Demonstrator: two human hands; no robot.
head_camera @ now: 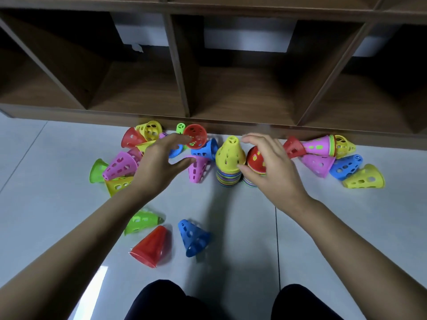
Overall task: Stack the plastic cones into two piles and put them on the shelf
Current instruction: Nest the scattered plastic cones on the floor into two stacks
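Floor before the shelf (231,125), left to right: the left hand (159,162), fingers spread and holding nothing, reaches among loose cones (120,166) toward a lying pink cone (199,169) just beside the yellow-topped pile (230,158). The right hand (272,167) arches over the red-topped pile (255,159), and whether its fingers grip it cannot be told. Both piles stand tall and close together, neither yet on the shelf. A knock from either wrist, or a cone pressed on crooked, would probably tip one pile into the other and spill both.
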